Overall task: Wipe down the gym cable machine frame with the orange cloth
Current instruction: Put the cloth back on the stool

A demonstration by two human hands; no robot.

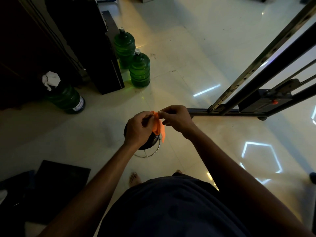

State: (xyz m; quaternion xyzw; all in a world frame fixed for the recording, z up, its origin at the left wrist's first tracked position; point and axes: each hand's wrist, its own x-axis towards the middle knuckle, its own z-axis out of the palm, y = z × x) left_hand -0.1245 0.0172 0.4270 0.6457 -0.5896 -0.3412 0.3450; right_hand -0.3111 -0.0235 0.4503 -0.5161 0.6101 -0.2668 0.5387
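- Nearest the camera, a dark shirt [171, 207] fills the bottom of the view, with bare toes [135, 178] on the pale tiled floor [196, 48] just past its hem.
- Both forearms reach forward and meet over a round black stool [150, 142] with a chrome ring at its foot.
- Left hand [138, 129] has its fingers curled round the orange cloth [159, 127], gripping its upper part.
- Right hand [176, 118] pinches the top edge of the same cloth between thumb and forefinger; the other fingers are loosely bent.
- Orange cloth hangs bunched between the two hands, its loose end drooping in front of the stool seat, apart from the machine.
- Cable machine frame [256, 79] stands to the right: slanting steel rails with a row of holes, a dark weight stack with a small orange pin, and a base tube on the floor near the right hand.
- Three green water jugs [139, 71] stand on the floor at the left, beside a dark cabinet [95, 48]; the nearest one has white cloth or paper stuffed on its top.
- Black mat [59, 182] lies on the floor at the lower left.
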